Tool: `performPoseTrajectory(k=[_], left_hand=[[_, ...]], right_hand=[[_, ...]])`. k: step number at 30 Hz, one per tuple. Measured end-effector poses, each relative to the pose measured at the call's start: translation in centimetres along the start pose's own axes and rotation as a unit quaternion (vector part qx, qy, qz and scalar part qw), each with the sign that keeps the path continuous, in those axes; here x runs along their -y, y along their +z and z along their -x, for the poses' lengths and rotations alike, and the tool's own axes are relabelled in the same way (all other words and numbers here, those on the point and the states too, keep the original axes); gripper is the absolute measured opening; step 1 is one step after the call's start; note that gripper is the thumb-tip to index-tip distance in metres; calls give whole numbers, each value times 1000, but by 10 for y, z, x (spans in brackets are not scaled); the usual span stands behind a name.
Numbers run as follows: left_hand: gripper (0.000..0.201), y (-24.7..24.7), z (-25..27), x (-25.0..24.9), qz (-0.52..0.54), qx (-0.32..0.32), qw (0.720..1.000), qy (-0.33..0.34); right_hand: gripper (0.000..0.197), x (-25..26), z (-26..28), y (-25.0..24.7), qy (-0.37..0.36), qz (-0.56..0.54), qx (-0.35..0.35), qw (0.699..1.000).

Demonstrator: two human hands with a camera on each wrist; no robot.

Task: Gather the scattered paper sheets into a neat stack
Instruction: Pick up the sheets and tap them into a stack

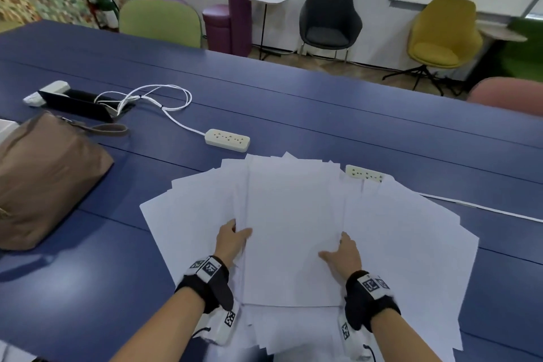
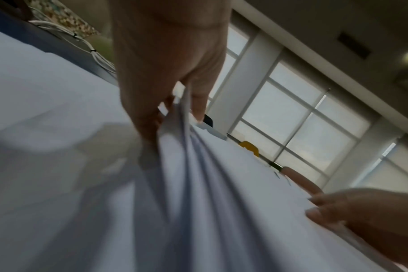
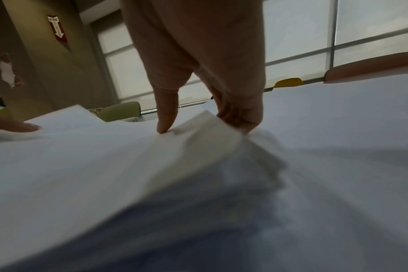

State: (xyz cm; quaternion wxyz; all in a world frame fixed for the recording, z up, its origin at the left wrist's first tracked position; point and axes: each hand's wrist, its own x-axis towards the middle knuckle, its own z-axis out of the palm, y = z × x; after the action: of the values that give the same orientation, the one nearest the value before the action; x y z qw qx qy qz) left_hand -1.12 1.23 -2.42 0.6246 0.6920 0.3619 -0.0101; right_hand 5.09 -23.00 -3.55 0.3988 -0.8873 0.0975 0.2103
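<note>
Squaring the middle of the fan: left hand (image 1: 230, 239) pinches one side edge of the top sheets (image 1: 291, 232), right hand (image 1: 342, 253) grips the other, thumb on top. Most paper lies splayed on the bench (image 1: 323, 114). Next, I judge, sweep the outer sheets inward under this bundle.

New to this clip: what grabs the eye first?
A wide fan of white paper sheets spread over the near side of the dark blue table. At its centre, the left hand pinches one edge of a small bundle and the right hand pinches the other. To the left sit a brown fabric bag and a white power strip.
</note>
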Motion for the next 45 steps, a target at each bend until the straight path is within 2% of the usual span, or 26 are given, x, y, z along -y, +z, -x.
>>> performPoseTrajectory(k=[2,3,5,7,9,12,13,15,16,19,20,23,27,29,30,32,33,36,40,44,45], left_hand=[[50,-2,-7,-1,50,-18,998,21],[62,-5,-7,-2,73,-38,996,26],[75,-8,-10,-4,104,-78,991,3],[79,-12,-16,-2,175,-111,977,-51],[70,-18,-26,6,211,-103,967,-95],[28,-21,-24,5,158,-22,984,-81],[26,-19,-22,3,141,-11,986,-86],[47,-18,-18,1,136,8,986,-101],[50,-17,-14,-2,134,15,984,-113],[25,-11,-1,-2,106,59,984,-130],[21,-9,4,-1,102,68,986,-115],[33,-2,8,2,65,46,996,-48],[28,1,18,-4,-10,17,998,60],[24,-1,29,-10,-22,14,993,116],[21,-3,35,-14,-18,13,990,140],[16,-9,46,-25,11,22,985,171],[15,-13,52,-32,30,27,983,178],[18,-24,61,-49,72,42,977,196],[18,-30,66,-63,71,56,971,222],[18,-29,49,-53,54,33,981,185],[26,-28,44,-46,33,26,984,172]], right_hand=[[77,-1,-4,-2,11,-29,16,999],[75,-1,-5,-2,10,-33,19,999],[67,-3,-8,-3,12,-31,19,999],[59,-6,-11,-2,16,-26,20,999],[52,-8,-14,-2,16,-27,21,999],[48,-13,-17,-1,19,-37,28,999],[47,-14,-17,-1,20,-42,29,998],[44,-18,-19,2,17,-46,28,998],[44,-22,-22,3,11,-48,27,998],[39,-20,-21,2,-2,-51,45,998],[38,-17,-18,2,-9,-43,54,998],[41,-14,-11,7,-15,-16,85,996],[46,-16,-9,13,-11,-26,72,997],[44,-10,-2,8,6,-84,52,995],[49,-9,0,6,8,-114,41,993],[73,-8,1,1,5,-171,23,985],[82,-6,3,-1,0,-180,13,984],[71,5,11,-14,-19,-184,-12,983],[69,14,18,-25,-48,-213,-21,976],[70,6,23,-17,-37,-143,19,989],[70,1,27,-12,-35,-111,39,992]])
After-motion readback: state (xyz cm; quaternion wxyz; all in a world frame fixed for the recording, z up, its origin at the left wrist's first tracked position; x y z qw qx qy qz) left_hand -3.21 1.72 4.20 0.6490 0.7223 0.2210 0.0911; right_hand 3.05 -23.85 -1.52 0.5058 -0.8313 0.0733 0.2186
